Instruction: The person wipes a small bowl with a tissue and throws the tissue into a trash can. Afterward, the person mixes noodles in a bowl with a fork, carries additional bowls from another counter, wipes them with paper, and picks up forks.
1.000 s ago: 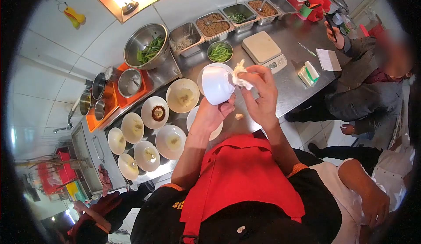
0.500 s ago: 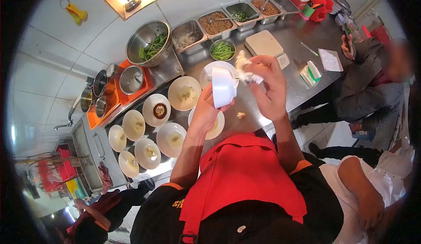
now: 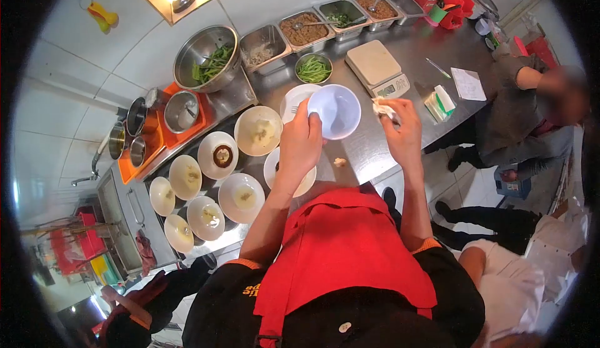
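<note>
My left hand [image 3: 302, 145] grips a pale bluish-white bowl [image 3: 337, 115] by its left side, its hollow inside facing me. Crumpled in the fingers of my right hand [image 3: 404, 135] is a whitish paper tissue [image 3: 384, 108], held apart from the bowl on its right. Partly behind the bowl lies a white plate [image 3: 292, 101] with a fork on it. A small crumpled scrap [image 3: 339, 161] rests on the steel counter [image 3: 356, 157] below the bowl.
Several white bowls [image 3: 242, 198] with a little food stand at left. Behind are a bowl of cut greens [image 3: 314, 69], a kitchen scale [image 3: 374, 63], steel food pans [image 3: 304, 30] and a large mixing bowl [image 3: 206, 57]. A tissue pack [image 3: 439, 104] and people are at right.
The bowl has turned from side-on to show its inside and shifted slightly right. My right hand has drawn away from it to the right with the tissue.
</note>
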Action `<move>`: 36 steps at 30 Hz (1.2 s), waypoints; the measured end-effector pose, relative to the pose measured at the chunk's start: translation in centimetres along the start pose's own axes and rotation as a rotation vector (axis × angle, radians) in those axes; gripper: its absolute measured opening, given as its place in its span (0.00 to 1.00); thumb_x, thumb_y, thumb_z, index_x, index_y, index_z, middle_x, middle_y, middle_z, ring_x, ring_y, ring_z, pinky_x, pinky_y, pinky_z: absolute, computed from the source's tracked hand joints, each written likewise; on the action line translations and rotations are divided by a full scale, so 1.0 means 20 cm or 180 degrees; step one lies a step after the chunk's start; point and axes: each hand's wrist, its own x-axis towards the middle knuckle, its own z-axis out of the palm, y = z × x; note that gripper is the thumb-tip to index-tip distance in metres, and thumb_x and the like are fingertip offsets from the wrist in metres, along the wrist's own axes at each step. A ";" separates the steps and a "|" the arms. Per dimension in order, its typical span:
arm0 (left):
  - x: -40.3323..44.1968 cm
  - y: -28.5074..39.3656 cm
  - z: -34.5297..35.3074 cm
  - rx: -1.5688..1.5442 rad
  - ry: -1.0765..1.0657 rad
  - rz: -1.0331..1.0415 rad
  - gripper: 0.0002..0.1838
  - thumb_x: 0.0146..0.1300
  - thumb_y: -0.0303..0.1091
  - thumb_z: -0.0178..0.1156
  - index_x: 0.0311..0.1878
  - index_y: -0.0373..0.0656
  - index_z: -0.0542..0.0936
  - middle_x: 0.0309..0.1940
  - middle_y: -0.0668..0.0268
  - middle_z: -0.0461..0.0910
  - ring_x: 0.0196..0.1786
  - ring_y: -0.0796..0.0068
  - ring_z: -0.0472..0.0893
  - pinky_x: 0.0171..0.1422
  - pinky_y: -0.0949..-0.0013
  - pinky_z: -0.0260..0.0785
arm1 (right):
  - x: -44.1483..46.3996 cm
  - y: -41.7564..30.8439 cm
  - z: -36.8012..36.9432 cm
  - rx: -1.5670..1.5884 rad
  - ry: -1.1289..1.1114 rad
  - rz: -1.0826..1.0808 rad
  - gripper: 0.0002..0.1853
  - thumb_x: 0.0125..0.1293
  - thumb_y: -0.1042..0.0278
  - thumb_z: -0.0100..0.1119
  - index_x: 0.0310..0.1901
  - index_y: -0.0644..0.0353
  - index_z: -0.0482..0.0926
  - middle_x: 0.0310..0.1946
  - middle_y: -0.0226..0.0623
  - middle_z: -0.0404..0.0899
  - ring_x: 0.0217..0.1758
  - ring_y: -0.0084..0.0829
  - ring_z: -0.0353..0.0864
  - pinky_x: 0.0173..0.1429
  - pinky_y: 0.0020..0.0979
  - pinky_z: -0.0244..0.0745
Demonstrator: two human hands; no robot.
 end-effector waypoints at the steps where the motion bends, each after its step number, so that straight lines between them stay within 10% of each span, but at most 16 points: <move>1: 0.03 -0.03 0.03 -0.0013 -0.0125 -0.0018 0.17 0.71 0.33 0.45 0.59 0.38 0.72 0.26 0.52 0.82 0.25 0.59 0.84 0.36 0.59 0.75 | -0.03 0.04 -0.02 -0.0017 0.0012 0.0013 0.15 0.60 0.82 0.57 0.48 0.61 0.82 0.46 0.40 0.76 0.47 0.33 0.80 0.47 0.31 0.78; 9: 0.62 -0.41 0.60 -0.0795 -0.0492 -0.0119 0.19 0.70 0.38 0.49 0.56 0.34 0.70 0.27 0.56 0.84 0.24 0.65 0.84 0.33 0.64 0.75 | -0.31 0.32 -0.15 -0.0399 0.0365 0.0665 0.13 0.61 0.77 0.61 0.49 0.59 0.82 0.44 0.40 0.75 0.40 0.31 0.79 0.41 0.28 0.76; 20: 1.22 -0.59 1.19 0.0127 -0.0240 -0.0383 0.41 0.65 0.47 0.58 0.63 0.21 0.50 0.42 0.34 0.79 0.49 0.39 0.81 0.56 0.49 0.71 | -0.50 0.34 -0.30 -0.0526 0.0687 0.1271 0.11 0.62 0.78 0.60 0.47 0.62 0.82 0.45 0.39 0.75 0.43 0.31 0.81 0.41 0.28 0.77; 28: 0.39 -0.43 0.76 0.0595 -0.1182 -0.0173 0.25 0.65 0.44 0.58 0.60 0.41 0.70 0.35 0.50 0.82 0.39 0.44 0.81 0.49 0.49 0.72 | -0.53 0.53 -0.21 0.0307 0.0750 0.1621 0.18 0.62 0.76 0.62 0.55 0.61 0.76 0.47 0.40 0.78 0.46 0.30 0.81 0.46 0.29 0.77; 36: -0.16 -0.81 0.64 0.2114 -0.1079 0.0884 0.16 0.53 0.27 0.62 0.48 0.42 0.77 0.48 0.54 0.73 0.54 0.49 0.72 0.52 0.50 0.71 | -0.35 0.56 -0.15 0.1330 0.0254 0.1684 0.25 0.61 0.81 0.54 0.62 0.60 0.70 0.47 0.39 0.75 0.48 0.28 0.80 0.50 0.26 0.76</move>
